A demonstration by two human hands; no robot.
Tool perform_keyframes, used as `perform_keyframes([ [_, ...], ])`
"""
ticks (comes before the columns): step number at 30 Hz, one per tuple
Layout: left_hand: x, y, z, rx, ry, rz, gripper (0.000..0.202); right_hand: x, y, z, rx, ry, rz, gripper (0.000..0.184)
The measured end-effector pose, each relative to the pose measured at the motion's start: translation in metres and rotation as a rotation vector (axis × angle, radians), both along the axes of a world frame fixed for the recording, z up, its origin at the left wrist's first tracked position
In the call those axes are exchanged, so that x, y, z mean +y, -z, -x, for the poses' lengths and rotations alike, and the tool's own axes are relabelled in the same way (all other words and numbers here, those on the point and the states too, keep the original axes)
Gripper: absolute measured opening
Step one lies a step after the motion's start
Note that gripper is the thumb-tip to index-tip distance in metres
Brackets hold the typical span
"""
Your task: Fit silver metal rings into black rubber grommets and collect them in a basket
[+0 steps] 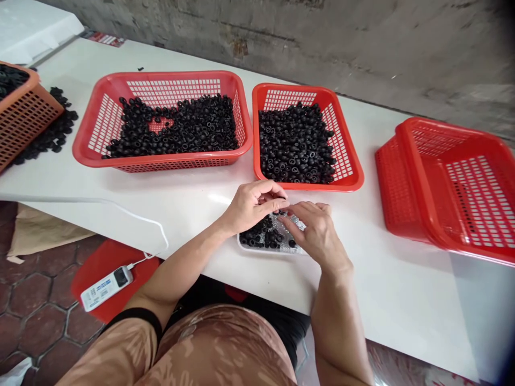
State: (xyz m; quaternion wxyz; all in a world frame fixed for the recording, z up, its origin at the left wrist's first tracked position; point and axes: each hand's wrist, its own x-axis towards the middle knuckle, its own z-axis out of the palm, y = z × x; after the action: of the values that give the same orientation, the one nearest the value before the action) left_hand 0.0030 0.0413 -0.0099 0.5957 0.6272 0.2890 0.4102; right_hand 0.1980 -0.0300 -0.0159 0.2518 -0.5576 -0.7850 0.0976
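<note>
My left hand [253, 203] and my right hand [314, 230] meet over a small clear tray [247, 246] of black rubber rings [261, 236] at the white table's near edge. Left fingers are curled in a pinch; what they hold is too small to make out. Right fingers are pressed together close to the left fingertips, apparently on a small black piece. Behind them stand two red baskets: a wide one [96, 134] and a narrower one [350, 161], both holding many black rings.
Stacked red baskets [442, 177] sit at the right. An orange basket [24, 112] with black rings and a loose pile [52, 134] are at the far left. A white cable [120, 209] runs off the table edge to a white power pack [105, 288] lying on a red stool.
</note>
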Motion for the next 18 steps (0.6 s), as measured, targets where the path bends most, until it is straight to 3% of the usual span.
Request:
perform_keyframes([
  [3, -0.003, 0.0, -0.001, 0.008, 0.0, -0.059, 0.019, -0.004, 0.0, -0.003, -0.09, 0.001, 0.009, 0.026],
  [9, -0.003, 0.001, -0.001, -0.006, 0.025, -0.016, 0.02, -0.01, 0.006, 0.005, -0.344, 0.01, 0.043, 0.033],
  [12, -0.002, 0.0, 0.0, 0.018, 0.007, -0.009, 0.018, -0.009, 0.006, 0.011, -0.374, -0.002, 0.068, 0.032],
  [14, -0.001, -0.002, 0.001, 0.049, 0.007, 0.008, 0.016, -0.008, 0.002, 0.011, -0.263, -0.014, 0.075, 0.029],
  [18, -0.002, -0.003, 0.003, 0.061, 0.071, 0.116, 0.02, -0.007, -0.009, 0.004, 0.194, 0.053, 0.034, 0.016],
])
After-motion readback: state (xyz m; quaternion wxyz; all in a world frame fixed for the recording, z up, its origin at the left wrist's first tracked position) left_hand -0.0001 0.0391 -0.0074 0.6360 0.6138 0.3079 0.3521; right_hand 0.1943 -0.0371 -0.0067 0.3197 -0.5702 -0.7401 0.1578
